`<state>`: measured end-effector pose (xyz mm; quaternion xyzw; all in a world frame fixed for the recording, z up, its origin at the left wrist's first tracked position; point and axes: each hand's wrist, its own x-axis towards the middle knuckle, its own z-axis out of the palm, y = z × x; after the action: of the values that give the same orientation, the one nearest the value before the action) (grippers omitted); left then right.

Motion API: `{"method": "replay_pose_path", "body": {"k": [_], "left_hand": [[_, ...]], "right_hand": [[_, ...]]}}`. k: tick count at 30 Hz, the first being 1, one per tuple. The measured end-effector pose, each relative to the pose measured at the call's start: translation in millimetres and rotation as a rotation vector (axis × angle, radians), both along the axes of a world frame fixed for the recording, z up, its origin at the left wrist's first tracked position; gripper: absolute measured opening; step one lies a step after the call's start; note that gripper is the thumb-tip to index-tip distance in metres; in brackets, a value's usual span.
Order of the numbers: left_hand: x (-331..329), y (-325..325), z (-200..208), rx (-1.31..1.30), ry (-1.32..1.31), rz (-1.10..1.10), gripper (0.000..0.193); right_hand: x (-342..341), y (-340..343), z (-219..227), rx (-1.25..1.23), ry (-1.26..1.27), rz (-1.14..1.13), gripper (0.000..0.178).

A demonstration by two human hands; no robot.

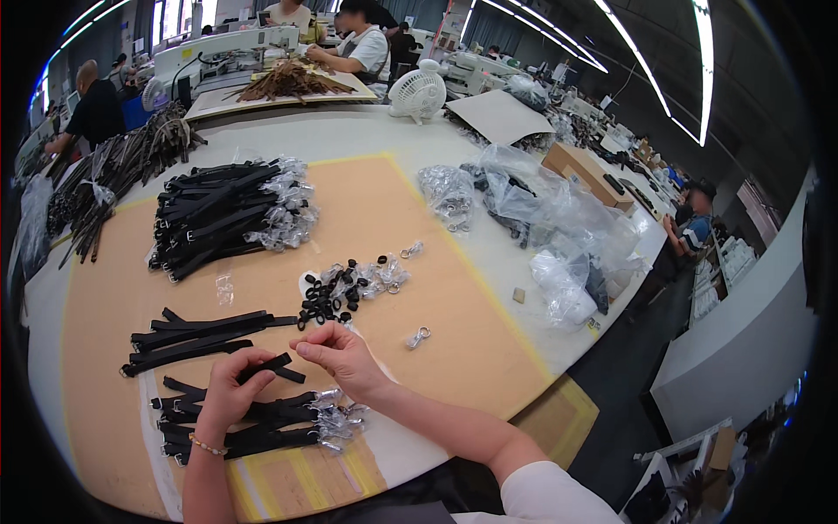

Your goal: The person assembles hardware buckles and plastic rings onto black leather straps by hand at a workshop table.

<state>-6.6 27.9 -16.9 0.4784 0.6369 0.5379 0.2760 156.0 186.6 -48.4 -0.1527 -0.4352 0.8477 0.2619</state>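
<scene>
My left hand (234, 389), with a beaded bracelet at its wrist, is closed round a black strap (279, 361) whose end points up and right. Just right of that end, my right hand (339, 356) is pinched, thumb against fingers; whatever may be in the pinch is too small to make out. Small black loops (316, 307) lie in a heap beyond it, mixed with plastic-wrapped metal clasps (374, 278). Black straps (205, 328) lie loosely left of the heap. Below my hands, more straps with buckles (271, 435) end in plastic-wrapped metal hardware (336, 424).
A large pile of black straps (214, 210) with wrapped ends lies farther back on the tan board (463, 306). A single wrapped clasp (419, 338) sits to the right. Clear plastic bags (559, 218), a cardboard box (587, 175) and a white fan (418, 92) stand beyond. Other people work in the background.
</scene>
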Motion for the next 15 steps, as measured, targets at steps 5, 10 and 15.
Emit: {"method": "replay_pose_path", "body": {"k": [5,10,15], "left_hand": [[16,11,-4,0.108,0.19,-0.01,0.022],[23,12,-3,0.203,0.264,0.075,0.022],[23,8,-1,0.19,0.29,0.06,0.022]], "right_hand": [[4,-8,-4,0.078,0.014,-0.019,0.018],[3,-10,-9,0.043,0.037,-0.015,0.021],[3,-10,-6,-0.021,0.0,0.051,0.024]]}}
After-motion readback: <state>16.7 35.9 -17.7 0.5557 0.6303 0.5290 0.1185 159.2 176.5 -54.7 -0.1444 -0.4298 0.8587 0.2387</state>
